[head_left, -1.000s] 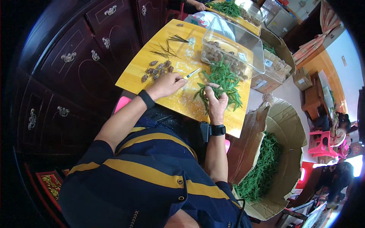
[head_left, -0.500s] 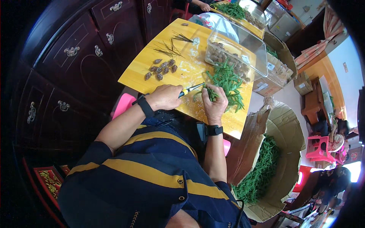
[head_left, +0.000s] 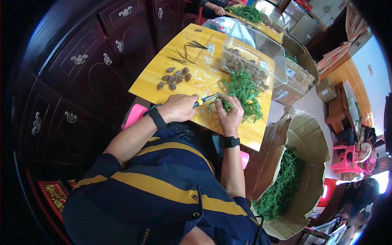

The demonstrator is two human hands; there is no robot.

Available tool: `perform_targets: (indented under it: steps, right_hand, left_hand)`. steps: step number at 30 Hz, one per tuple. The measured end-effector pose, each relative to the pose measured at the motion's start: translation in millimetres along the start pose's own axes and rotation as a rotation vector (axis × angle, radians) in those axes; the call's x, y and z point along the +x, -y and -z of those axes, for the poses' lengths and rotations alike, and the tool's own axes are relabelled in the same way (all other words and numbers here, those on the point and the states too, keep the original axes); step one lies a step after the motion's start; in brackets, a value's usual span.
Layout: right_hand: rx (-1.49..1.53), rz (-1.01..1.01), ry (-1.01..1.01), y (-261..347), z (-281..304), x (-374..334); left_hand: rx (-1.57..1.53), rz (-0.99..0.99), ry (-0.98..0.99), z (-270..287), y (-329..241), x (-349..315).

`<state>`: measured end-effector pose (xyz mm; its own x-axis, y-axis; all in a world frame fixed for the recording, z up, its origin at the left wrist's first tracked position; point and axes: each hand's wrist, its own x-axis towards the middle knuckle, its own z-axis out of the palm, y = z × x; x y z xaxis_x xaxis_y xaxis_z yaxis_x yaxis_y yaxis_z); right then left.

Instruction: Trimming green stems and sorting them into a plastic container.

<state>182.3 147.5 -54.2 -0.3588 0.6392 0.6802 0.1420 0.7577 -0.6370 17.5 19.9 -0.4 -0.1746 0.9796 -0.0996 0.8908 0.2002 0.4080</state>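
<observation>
My left hand is closed round the handles of a pair of pliers, yellow and dark with a slim metal nose. The nose points right, close to the fingers of my right hand. That hand pinches a small green artificial sprig above the yellow table. Just beyond it lies a pile of green artificial sprigs. Brown pine cones sit in a loose group on the left part of the table, with thin dark wires behind them.
A clear plastic bin of pine cones stands at the table's far right. Right of me is a large open cardboard box holding green sprigs. Dark wooden cabinets line the left. Another person's hand is at a table beyond.
The pliers' nose has tilted slightly upward and sits a little apart from the sprig. My right hand has shifted slightly nearer, still pinching the sprig.
</observation>
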Motion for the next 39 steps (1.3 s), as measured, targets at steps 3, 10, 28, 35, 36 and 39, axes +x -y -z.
perform_targets:
  steps: [3,10,28,35,36,39]
  right_hand:
    - [0.29,-0.216,0.046,-8,4,-2]
    - [1.191,-0.969,0.388,-42,23,-7]
    - [1.692,-0.98,0.509,-19,8,-24]
    - [1.724,-0.983,0.453,-15,4,-22]
    - [1.7,-0.975,0.458,-14,4,-22]
    - [1.633,-0.957,0.438,-13,4,-19]
  left_hand:
    - [0.0,-0.035,-0.003,2,-3,2]
    - [-0.048,-0.128,0.079,7,-8,3]
    - [-0.165,-0.246,-0.051,-6,11,-10]
    - [-0.278,-0.202,-0.067,-20,8,-11]
    - [-0.307,-0.19,-0.048,-21,9,-11]
    - [-0.324,-0.179,-0.039,-18,12,-14]
